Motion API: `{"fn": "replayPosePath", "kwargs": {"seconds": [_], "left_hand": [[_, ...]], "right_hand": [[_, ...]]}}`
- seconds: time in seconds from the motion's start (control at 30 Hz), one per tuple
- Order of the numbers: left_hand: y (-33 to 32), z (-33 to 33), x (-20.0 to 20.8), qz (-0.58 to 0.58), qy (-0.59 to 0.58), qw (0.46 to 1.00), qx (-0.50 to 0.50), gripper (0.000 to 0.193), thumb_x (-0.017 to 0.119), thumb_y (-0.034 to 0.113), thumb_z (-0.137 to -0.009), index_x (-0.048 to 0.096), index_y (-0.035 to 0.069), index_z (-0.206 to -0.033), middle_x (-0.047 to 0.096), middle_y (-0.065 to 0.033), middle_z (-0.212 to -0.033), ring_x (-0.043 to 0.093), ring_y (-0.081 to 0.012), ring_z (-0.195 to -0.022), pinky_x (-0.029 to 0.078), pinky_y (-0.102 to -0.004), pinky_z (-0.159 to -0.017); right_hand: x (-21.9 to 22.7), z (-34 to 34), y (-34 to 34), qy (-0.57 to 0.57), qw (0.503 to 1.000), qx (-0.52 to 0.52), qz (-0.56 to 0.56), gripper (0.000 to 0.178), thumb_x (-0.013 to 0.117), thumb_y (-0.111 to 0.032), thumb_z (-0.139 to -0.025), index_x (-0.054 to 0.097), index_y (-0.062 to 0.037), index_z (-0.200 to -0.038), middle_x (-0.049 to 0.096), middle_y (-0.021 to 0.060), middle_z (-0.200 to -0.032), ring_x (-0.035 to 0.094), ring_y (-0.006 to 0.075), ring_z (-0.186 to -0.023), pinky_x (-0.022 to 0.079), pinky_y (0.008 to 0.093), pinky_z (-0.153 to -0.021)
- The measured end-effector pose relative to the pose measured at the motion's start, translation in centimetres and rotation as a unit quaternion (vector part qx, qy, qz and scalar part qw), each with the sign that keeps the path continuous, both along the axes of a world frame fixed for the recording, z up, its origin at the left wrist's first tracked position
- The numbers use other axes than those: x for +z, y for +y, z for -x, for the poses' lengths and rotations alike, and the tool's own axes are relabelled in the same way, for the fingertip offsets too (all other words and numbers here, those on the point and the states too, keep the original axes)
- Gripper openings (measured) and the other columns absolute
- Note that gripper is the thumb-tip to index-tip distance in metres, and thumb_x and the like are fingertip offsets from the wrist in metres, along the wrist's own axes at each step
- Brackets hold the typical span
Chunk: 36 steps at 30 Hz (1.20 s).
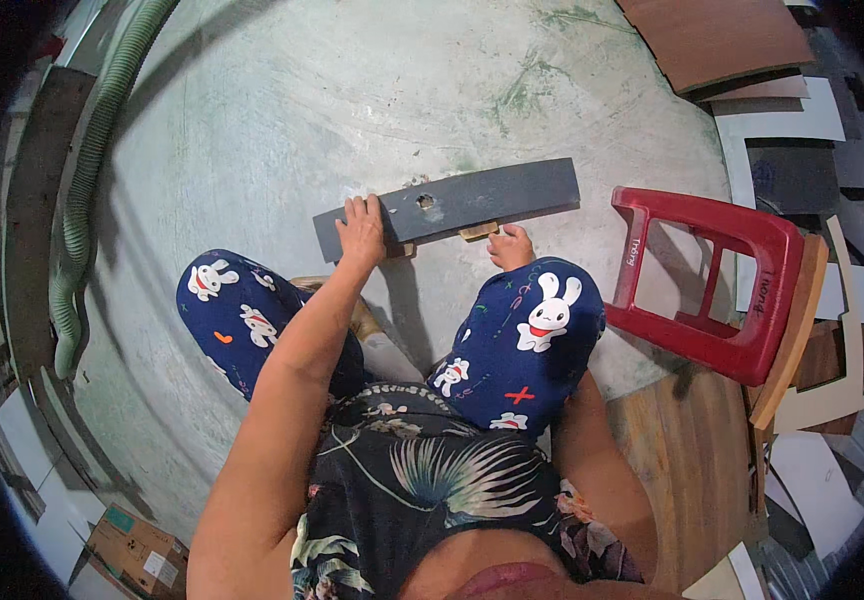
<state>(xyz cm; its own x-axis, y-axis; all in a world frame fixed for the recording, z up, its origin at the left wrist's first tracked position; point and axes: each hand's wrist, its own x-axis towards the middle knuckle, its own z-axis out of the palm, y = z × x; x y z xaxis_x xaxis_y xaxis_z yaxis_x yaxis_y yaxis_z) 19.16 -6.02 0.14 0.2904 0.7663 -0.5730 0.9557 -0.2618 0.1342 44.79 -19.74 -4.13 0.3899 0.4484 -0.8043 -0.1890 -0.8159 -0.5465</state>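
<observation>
Head view: left hand (362,232) rests palm-down on dark board (502,194).

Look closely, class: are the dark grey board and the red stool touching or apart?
Apart. The head view shows it: a strip of pale floor is visible between the right end of the dark grey board and the red stool.

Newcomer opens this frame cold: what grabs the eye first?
Probably the bright red plastic stool on the right, beside the person's knee. Next, the navy trousers with white rabbit prints, in the centre. Then the long dark grey board above the knees, a ragged hole near its middle, with the left hand on its left part and the right hand near its lower edge.
</observation>
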Motion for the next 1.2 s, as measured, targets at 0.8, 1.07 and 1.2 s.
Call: {"fn": "replayPosePath", "kwargs": {"seconds": [0.8, 1.07, 1.2], "left_hand": [[2.7, -3.7, 2.8, -0.095, -0.076, 0.993, 0.004, 0.103, 0.078, 0.018, -0.072, 0.016, 0.01, -0.153, 0.014, -0.0299, -0.155, 0.018, -0.0453, -0.144, 0.024, -0.0668, -0.108], [13.8, 4.8, 23.3, -0.437, -0.354, 0.826, 0.041, 0.077, 0.08, 0.022, -0.073, 0.044, 0.003, -0.138, 0.041, -0.031, -0.14, 0.042, -0.0459, -0.128, 0.038, -0.0488, -0.106], [14.5, 17.4, 23.5, -0.501, -0.335, 0.786, 0.135, 0.06, 0.077, 0.021, -0.076, 0.054, 0.002, -0.128, 0.053, -0.0255, -0.13, 0.051, -0.0402, -0.121, 0.041, -0.0421, -0.103]], "right_hand": [[7.4, 0.5, -0.1, 0.22, 0.969, -0.099, -0.059, 0.056, 0.061, -0.032, -0.094, 0.039, -0.0084, -0.14, 0.053, 0.012, -0.132, 0.056, 0.0286, -0.117, 0.047, 0.0454, -0.097], [7.4, 4.4, 0.0, 0.246, 0.966, -0.067, -0.053, 0.055, 0.058, -0.033, -0.095, 0.039, -0.0083, -0.141, 0.053, 0.0109, -0.132, 0.056, 0.0265, -0.119, 0.046, 0.0431, -0.098], [8.0, 6.9, 1.3, 0.259, 0.964, -0.042, -0.036, 0.055, 0.057, -0.034, -0.096, 0.04, -0.0082, -0.141, 0.053, 0.0104, -0.132, 0.055, 0.0254, -0.12, 0.046, 0.042, -0.099]]}}
